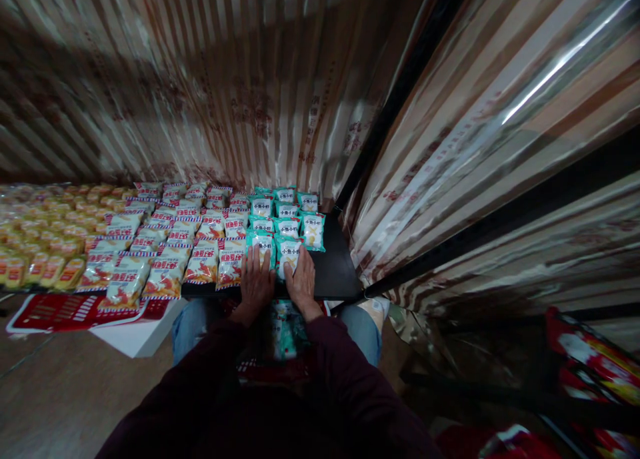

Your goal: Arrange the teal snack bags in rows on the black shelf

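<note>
Striped glossy sheeting (pixel 240 79) hangs as a backdrop behind a dark worktop (pixel 337 272), and more of it slants down on the right side.

At the front edge of the worktop, two teal packets lie side by side at the head of a teal block. The left hand (pixel 256 277) lies flat on the near end of the left teal packet (pixel 262 240), fingers stretched out and slightly spread, gripping nothing. The right hand (pixel 301 279) rests the same way on the right teal packet (pixel 289 250), palm down and fingers extended, with no grasp closed around it. The two hands lie just beside each other, thumbs nearly meeting.

Behind these packets the teal block (pixel 286 212) runs back in overlapping rows towards the sheeting. A strip of bare worktop lies to its right. To the left of the teal block, touching it, are rows of red-and-white packets (pixel 203 246), and beyond those, blurred, rows of yellow packets (pixel 40 246).

Below the hands, dark sleeves (pixel 210 379) lead back to the camera. Between the person's jeans-clad knees (pixel 190 326) sits a red basket (pixel 260 369) holding more teal packets (pixel 283 332). A white box (pixel 140 339) stands on the floor (pixel 60 392) at the left under the worktop edge, and a red printed sheet (pixel 60 312) lies beside it. Red packages (pixel 590 359) show at the lower right, too dim to read.
</note>
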`<state>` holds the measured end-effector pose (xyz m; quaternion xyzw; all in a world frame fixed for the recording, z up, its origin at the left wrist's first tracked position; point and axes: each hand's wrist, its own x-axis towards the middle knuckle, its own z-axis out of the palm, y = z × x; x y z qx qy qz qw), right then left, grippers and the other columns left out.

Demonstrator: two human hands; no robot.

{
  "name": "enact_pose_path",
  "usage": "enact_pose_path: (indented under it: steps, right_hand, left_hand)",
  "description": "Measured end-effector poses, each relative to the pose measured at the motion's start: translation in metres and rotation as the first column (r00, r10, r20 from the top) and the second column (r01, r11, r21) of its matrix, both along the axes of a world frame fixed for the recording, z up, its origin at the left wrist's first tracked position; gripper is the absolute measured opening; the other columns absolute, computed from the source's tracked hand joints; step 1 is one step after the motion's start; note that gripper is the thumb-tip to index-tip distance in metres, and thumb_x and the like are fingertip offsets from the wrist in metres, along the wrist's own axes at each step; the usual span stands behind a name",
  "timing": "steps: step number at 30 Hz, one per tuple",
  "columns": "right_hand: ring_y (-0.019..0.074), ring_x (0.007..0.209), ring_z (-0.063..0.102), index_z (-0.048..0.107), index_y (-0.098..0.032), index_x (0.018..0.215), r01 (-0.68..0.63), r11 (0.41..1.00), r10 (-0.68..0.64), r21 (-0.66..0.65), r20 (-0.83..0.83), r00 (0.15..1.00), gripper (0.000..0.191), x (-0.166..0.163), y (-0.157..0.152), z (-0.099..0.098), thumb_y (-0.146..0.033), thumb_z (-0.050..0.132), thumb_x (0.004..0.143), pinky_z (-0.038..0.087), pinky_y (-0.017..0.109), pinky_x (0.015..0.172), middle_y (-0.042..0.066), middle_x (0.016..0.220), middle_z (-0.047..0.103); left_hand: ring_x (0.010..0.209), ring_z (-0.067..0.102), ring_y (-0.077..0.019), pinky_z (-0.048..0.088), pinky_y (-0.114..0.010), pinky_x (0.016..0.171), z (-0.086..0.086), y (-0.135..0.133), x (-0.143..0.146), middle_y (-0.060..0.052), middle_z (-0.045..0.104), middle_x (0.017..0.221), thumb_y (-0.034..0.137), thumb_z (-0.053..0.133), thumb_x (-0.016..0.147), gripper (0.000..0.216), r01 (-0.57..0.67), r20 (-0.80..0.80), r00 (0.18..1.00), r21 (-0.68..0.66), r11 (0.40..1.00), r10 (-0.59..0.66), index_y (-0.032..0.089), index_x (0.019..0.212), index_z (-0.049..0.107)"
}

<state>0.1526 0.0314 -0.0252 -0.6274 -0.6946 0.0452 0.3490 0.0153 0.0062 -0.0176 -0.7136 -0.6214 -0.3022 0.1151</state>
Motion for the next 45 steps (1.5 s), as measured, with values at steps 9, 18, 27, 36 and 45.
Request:
enact_pose_path:
  steps: [9,18,27,36,45]
  right_hand:
    - [0.0306,0.137,0.032,0.016,-0.009,0.149,-0.026,1.000,0.026,0.002,-0.048,0.999,0.077,-0.002,0.000,-0.001,-0.052,0.041,0.091,0.037,0.048,0.104,0.023,0.148,0.033]
    - [0.0295,0.134,0.036,0.017,-0.009,0.149,-0.001,0.999,0.005,0.054,-0.064,0.998,0.072,-0.003,0.002,-0.002,-0.048,0.040,0.093,0.037,0.047,0.104,0.022,0.145,0.039]
    - [0.0286,0.133,0.038,0.022,-0.009,0.148,-0.024,0.998,0.027,0.065,-0.053,0.998,0.071,-0.005,0.010,-0.003,-0.047,0.043,0.092,0.036,0.045,0.106,0.020,0.143,0.042]
    - [0.0284,0.132,0.038,0.023,-0.008,0.147,-0.062,0.995,0.063,0.084,-0.014,0.998,0.067,-0.007,0.010,-0.003,-0.044,0.043,0.094,0.037,0.047,0.106,0.021,0.140,0.044]
    - [0.0282,0.131,0.039,0.020,-0.009,0.148,-0.059,0.995,0.061,0.079,-0.025,0.998,0.068,-0.009,0.008,-0.001,-0.045,0.041,0.094,0.038,0.046,0.105,0.020,0.141,0.043]
  left_hand:
    - [0.145,0.006,-0.0337,0.025,-0.057,0.115,-0.006,-0.006,-0.011,-0.019,0.022,0.155,0.033,0.050,0.090,0.054,0.061,-0.021,0.998,0.002,0.998,-0.061,0.011,0.139,0.042]
    - [0.145,0.013,-0.0332,0.032,-0.057,0.112,-0.019,-0.002,-0.013,-0.026,0.037,0.147,0.026,0.051,0.089,0.046,0.087,-0.022,0.996,0.160,0.983,-0.084,0.006,0.130,0.044]
    - [0.143,0.022,-0.0318,0.036,-0.055,0.109,-0.014,-0.005,-0.011,-0.028,0.043,0.142,0.023,0.051,0.089,0.043,0.075,-0.021,0.997,0.225,0.971,-0.072,0.006,0.127,0.042]
    - [0.142,0.027,-0.0315,0.035,-0.055,0.109,-0.010,-0.005,-0.010,-0.027,0.050,0.136,0.022,0.048,0.089,0.036,0.049,0.016,0.998,0.159,0.986,-0.052,0.006,0.122,0.048]
    - [0.142,0.028,-0.0305,0.030,-0.055,0.112,-0.011,-0.005,-0.009,-0.022,0.046,0.142,0.024,0.044,0.091,0.045,0.044,0.066,0.997,0.098,0.994,-0.050,0.009,0.133,0.044]
